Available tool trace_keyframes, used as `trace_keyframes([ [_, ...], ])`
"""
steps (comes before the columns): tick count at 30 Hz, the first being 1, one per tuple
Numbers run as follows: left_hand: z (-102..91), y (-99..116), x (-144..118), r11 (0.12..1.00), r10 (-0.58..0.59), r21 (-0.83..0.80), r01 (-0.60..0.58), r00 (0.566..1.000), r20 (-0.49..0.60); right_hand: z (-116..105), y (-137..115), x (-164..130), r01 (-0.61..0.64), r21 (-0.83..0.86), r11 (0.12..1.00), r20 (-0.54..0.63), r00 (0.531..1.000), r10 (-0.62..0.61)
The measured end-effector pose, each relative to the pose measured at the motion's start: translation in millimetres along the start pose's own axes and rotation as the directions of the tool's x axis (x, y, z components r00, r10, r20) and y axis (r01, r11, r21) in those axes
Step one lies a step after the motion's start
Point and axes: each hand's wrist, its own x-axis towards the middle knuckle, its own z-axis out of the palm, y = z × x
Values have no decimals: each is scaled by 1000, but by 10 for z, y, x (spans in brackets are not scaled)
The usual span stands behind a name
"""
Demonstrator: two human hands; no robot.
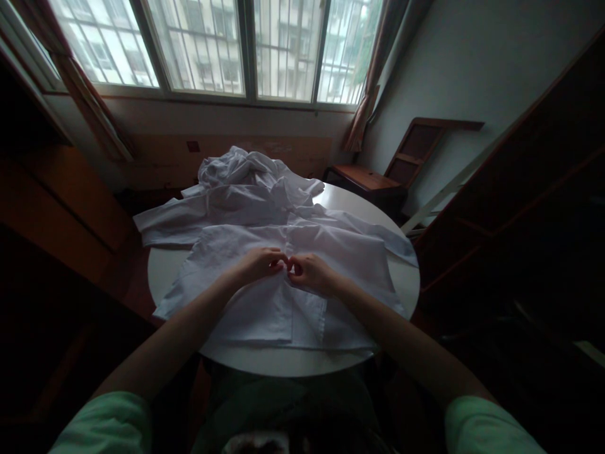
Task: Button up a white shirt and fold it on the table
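A white long-sleeved coat (340, 246) lies spread on the round white table (283, 364), its front opening running down the middle towards me. My left hand (265, 261) pinches the coat's front edge near the centre, with fingers bent. Right beside it, almost touching fingertip to fingertip, my right hand (309, 271) pinches the edge from the other side. Any button between the fingertips is too small to make out. Below the hands the two front panels part slightly at the hem. The coat's sleeves reach out to the left and right.
A crumpled heap of white cloth (241, 167) rises at the table's far side. Behind it to the right stands a wooden chair (373, 180). A barred window (208, 50) spans the far wall, with wooden cabinets (61, 208) on the left.
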Motion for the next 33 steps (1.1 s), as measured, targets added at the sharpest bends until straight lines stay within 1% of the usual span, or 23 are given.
trace_keyframes([
  [3,11,-6,14,1000,27,-10,-27,1000,-4,8,4,-1,-1,3,1000,-6,1000,1],
  [8,25,-33,32,998,54,39,-52,998,-31,4,-1,-2,-19,32,999,3,1000,19],
  [13,58,-16,29,998,63,-5,-63,995,-78,-7,-7,1,-15,54,998,9,1000,15],
  [17,61,16,37,997,65,-30,-67,996,-65,-8,-4,5,-15,46,999,8,1000,15],
  [24,44,52,52,996,85,-10,-86,995,-45,2,1,3,-25,54,998,1,1000,25],
  [33,41,45,51,993,100,67,-97,994,-45,19,11,7,-10,29,1000,-22,1000,11],
])
